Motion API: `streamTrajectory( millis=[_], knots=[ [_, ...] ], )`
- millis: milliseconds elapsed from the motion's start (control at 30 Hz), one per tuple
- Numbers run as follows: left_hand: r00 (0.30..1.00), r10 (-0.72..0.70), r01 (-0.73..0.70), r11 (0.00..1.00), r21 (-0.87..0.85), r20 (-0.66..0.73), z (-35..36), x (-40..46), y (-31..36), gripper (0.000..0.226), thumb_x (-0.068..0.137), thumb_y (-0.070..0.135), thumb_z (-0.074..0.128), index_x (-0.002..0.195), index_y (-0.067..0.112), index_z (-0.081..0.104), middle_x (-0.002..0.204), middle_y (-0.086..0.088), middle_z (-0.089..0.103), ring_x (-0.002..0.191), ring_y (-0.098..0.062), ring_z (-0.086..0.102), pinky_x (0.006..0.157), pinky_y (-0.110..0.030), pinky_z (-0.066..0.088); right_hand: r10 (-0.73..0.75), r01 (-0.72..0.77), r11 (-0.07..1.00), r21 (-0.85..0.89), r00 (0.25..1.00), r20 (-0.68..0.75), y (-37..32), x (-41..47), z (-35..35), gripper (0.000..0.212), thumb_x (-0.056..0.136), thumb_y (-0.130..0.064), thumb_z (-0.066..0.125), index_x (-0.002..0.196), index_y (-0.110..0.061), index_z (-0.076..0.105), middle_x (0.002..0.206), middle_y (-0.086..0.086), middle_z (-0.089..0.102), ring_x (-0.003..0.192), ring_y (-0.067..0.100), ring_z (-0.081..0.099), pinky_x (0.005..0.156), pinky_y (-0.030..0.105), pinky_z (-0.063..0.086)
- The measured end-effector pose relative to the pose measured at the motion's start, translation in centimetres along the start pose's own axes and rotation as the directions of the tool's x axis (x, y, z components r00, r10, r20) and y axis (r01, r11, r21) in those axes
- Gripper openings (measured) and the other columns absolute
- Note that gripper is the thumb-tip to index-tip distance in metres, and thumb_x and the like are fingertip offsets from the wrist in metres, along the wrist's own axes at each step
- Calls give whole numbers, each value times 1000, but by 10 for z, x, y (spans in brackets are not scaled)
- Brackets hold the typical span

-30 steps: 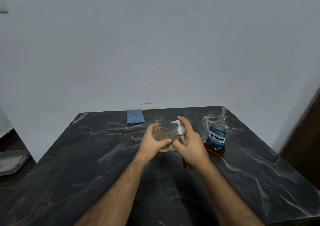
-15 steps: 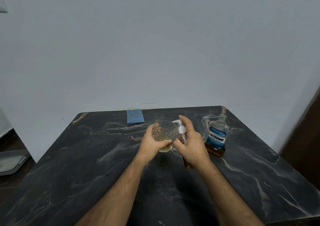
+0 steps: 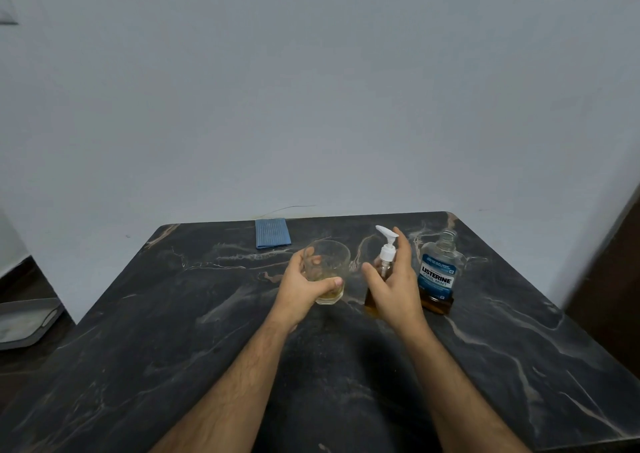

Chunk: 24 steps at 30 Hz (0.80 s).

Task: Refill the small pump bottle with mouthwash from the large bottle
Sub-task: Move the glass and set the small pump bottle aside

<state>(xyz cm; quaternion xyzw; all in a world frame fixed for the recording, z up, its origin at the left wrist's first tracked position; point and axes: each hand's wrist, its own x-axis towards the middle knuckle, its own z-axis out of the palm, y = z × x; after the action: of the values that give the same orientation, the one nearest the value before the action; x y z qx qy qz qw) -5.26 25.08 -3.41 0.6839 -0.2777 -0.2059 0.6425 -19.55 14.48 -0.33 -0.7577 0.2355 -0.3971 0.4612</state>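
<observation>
The small pump bottle (image 3: 385, 265), clear with amber liquid and a white pump head, stands upright on the dark marble table (image 3: 173, 331). My right hand (image 3: 396, 289) curls loosely around its body from the near side, thumb on the left and index finger raised beside the pump head. My left hand (image 3: 303, 288) grips a clear glass (image 3: 329, 258) with a little yellowish liquid in its bottom, left of the pump bottle. The large Listerine bottle (image 3: 438, 276) stands uncapped just right of my right hand, with amber liquid low inside.
A folded blue cloth (image 3: 273, 232) lies at the table's far edge by the wall. A grey tray (image 3: 24, 317) sits low beyond the table's left side. A dark door or panel (image 3: 620, 279) stands to the right.
My hands have drawn apart: the glass went left and the pump bottle right. My index finger has come off the pump head, which now stands raised.
</observation>
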Motion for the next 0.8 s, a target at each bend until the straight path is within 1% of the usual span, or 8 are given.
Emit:
streamTrajectory(
  millis=[67,167,333,400,533,600,700,800],
  knots=[
    [1000,-4,4,1000,-4,-7,0,1,-1,92,66,17,91,143,21,41,130,7,59,121,-17,58,107,-40,47,17,-17,1000,15,1000,3,7,3,-1,75,91,-12,63,151,-30,23,91,-6,56,82,7,56,75,22,47],
    [1000,-5,5,1000,-8,-20,-1,2,-3,91,67,15,90,143,21,41,129,7,59,122,-17,57,107,-42,47,54,-53,999,-12,998,38,16,7,-3,73,91,-4,57,150,-30,24,97,-4,55,87,10,55,75,22,44],
    [999,-8,7,1000,-21,-45,-1,4,-4,87,69,13,88,142,21,41,130,4,58,120,-18,57,103,-36,48,113,-107,992,-65,989,91,28,15,-1,70,91,-8,60,149,-31,28,132,-5,48,114,12,50,100,36,44],
    [999,-9,7,1000,-22,-49,-2,6,-6,88,69,14,88,142,22,41,131,4,58,121,-18,57,104,-36,48,138,-129,988,-84,984,116,32,17,-1,69,91,-8,61,148,-30,30,140,-4,46,122,13,47,107,40,42],
    [999,-5,4,1000,-20,-51,-2,8,-9,88,68,15,89,142,22,41,130,5,58,120,-17,58,105,-39,48,135,-118,983,-139,983,123,37,15,-2,66,88,-8,61,144,-31,34,132,-1,52,118,14,52,106,46,46],
    [999,-1,-1,1000,-31,-51,-2,7,-9,87,69,12,88,142,20,41,131,3,58,118,-17,59,100,-33,49,123,-103,982,-160,985,120,39,13,-2,67,88,-7,60,144,-30,34,126,1,55,114,16,54,104,46,47],
    [999,0,-2,999,-39,-47,-2,6,-10,87,70,10,88,143,19,41,131,3,58,117,-15,59,90,-24,48,122,-98,982,-162,982,141,39,12,-2,71,88,-6,61,148,-30,31,133,-2,53,119,14,53,106,43,45],
    [999,1,-3,999,-40,-46,-2,5,-10,89,68,11,88,143,19,41,131,4,58,118,-15,59,96,-29,49,127,-104,985,-139,978,164,39,10,-4,72,89,-4,61,149,-30,30,128,-5,56,114,12,56,105,40,46]
  ],
)
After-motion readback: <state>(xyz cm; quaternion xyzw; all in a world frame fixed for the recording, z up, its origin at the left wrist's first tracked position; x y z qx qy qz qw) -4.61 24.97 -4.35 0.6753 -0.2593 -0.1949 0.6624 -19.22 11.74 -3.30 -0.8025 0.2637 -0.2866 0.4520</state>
